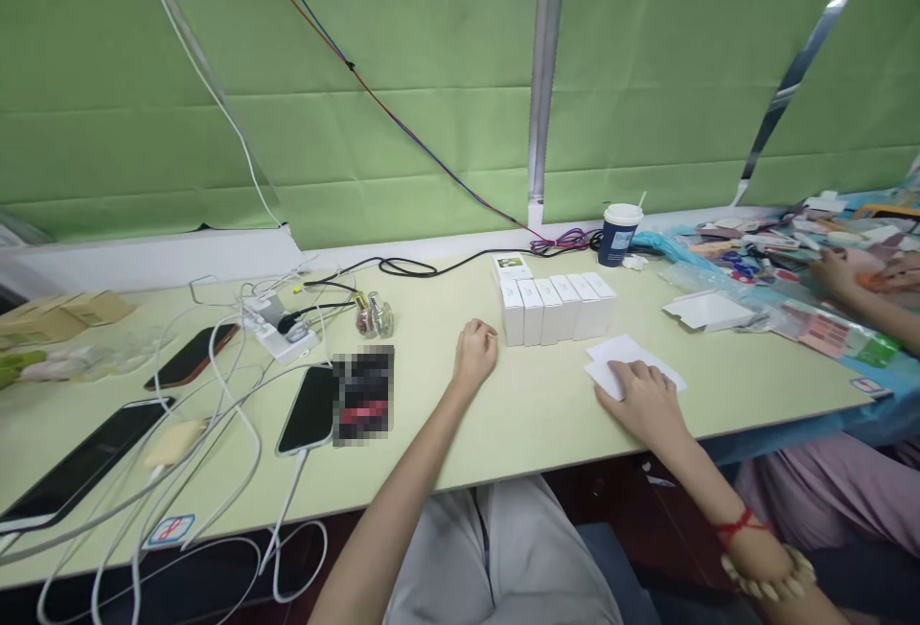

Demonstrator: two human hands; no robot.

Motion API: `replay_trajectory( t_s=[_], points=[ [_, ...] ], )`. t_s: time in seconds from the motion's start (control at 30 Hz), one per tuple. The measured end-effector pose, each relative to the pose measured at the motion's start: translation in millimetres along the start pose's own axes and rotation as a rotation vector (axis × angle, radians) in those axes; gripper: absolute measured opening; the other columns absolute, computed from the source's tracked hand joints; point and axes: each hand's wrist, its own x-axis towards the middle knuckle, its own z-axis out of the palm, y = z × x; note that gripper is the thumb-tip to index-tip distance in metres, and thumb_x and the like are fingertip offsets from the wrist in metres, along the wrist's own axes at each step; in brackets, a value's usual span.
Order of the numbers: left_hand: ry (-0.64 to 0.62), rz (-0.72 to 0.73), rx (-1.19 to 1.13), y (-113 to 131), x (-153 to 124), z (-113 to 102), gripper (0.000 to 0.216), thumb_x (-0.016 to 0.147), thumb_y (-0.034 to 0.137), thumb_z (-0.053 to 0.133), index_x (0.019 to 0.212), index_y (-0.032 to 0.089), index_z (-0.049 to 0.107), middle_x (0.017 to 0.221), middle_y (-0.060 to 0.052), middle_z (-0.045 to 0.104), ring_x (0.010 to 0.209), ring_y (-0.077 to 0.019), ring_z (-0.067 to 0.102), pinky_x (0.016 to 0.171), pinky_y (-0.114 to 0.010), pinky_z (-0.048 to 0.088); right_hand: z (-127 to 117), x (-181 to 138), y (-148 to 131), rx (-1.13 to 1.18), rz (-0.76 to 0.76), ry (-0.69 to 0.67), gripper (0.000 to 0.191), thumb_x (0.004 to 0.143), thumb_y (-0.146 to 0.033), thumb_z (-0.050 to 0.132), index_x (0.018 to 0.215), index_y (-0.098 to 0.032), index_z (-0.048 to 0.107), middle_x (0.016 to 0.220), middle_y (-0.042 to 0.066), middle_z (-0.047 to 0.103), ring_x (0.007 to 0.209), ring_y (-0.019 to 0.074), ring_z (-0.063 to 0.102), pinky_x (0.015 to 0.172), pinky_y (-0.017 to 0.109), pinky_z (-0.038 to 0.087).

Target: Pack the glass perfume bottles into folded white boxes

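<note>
My left hand [476, 354] rests on the table with its fingers curled in; nothing shows in it. It is just left of a row of several upright white boxes [553, 311], apart from them. My right hand [647, 400] lies palm down over some white paper sheets [625, 353], touching them with fingers slightly apart. The sheets sit at angles to each other, partly hidden under the hand. Behind the row stands another white box [511, 267] with a green picture on its top.
Phones [310, 409] and white cables [237, 424] crowd the left around a power strip [287, 337]. Small glass bottles [374, 315] stand nearby. A lidded cup [619, 235] is at the back. An opened white box [708, 311] lies right, near a co-worker's hands [844, 275] and clutter.
</note>
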Motion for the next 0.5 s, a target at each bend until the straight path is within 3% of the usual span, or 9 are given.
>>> replay_trajectory(
  t_s=[0.13, 0.23, 0.37, 0.43, 0.5],
  points=[
    [0.048, 0.023, -0.036, 11.8, -11.8, -9.2, 0.022, 0.079, 0.009, 0.036, 0.077, 0.018, 0.057, 0.085, -0.006, 0.054, 0.082, -0.0174, 0.053, 0.07, -0.03, 0.046, -3.5, -8.9, -7.3, 0.047, 0.05, 0.027, 0.07, 0.072, -0.059, 0.054, 0.13, -0.02, 0.048, 0.135, 0.019, 0.038, 0.129, 0.042, 0.028, 0.098, 0.059, 0.025],
    [-0.014, 0.081, -0.08, 24.3, -30.8, -20.2, 0.019, 0.078, 0.012, 0.038, 0.079, 0.019, 0.056, 0.087, -0.005, 0.054, 0.081, -0.0163, 0.053, 0.066, -0.028, 0.044, -5.6, -5.7, -9.0, 0.092, 0.054, -0.11, 0.068, 0.076, -0.055, 0.05, 0.134, -0.021, 0.043, 0.138, 0.018, 0.035, 0.13, 0.0436, 0.025, 0.095, 0.061, 0.027],
    [-0.218, 0.11, -0.283, 32.4, -49.1, -29.9, 0.019, 0.072, 0.015, 0.047, 0.086, 0.02, 0.057, 0.087, -0.002, 0.058, 0.073, -0.0141, 0.054, 0.066, -0.027, 0.044, -22.3, -15.3, -38.9, 0.179, -0.18, -0.245, 0.061, 0.074, -0.038, 0.051, 0.13, -0.013, 0.047, 0.127, 0.019, 0.048, 0.116, 0.0347, 0.045, 0.093, 0.048, 0.037],
    [-0.189, -0.008, -0.484, 27.2, -46.5, -29.8, 0.016, 0.071, 0.018, 0.048, 0.083, 0.02, 0.058, 0.085, -0.003, 0.06, 0.081, -0.0161, 0.055, 0.073, -0.029, 0.044, -31.8, -23.9, -65.2, 0.238, -0.366, -0.29, 0.062, 0.071, -0.035, 0.054, 0.129, -0.013, 0.048, 0.125, 0.018, 0.05, 0.114, 0.0336, 0.046, 0.093, 0.046, 0.037],
    [-0.064, -0.238, -0.762, 16.0, -36.7, -27.5, 0.013, 0.073, 0.024, 0.047, 0.077, 0.019, 0.059, 0.085, -0.004, 0.062, 0.087, -0.0176, 0.057, 0.08, -0.031, 0.044, -36.8, -27.2, -94.1, 0.292, -0.565, -0.341, 0.063, 0.067, -0.032, 0.058, 0.127, -0.016, 0.05, 0.126, 0.017, 0.05, 0.113, 0.0333, 0.045, 0.093, 0.045, 0.037]
  ],
)
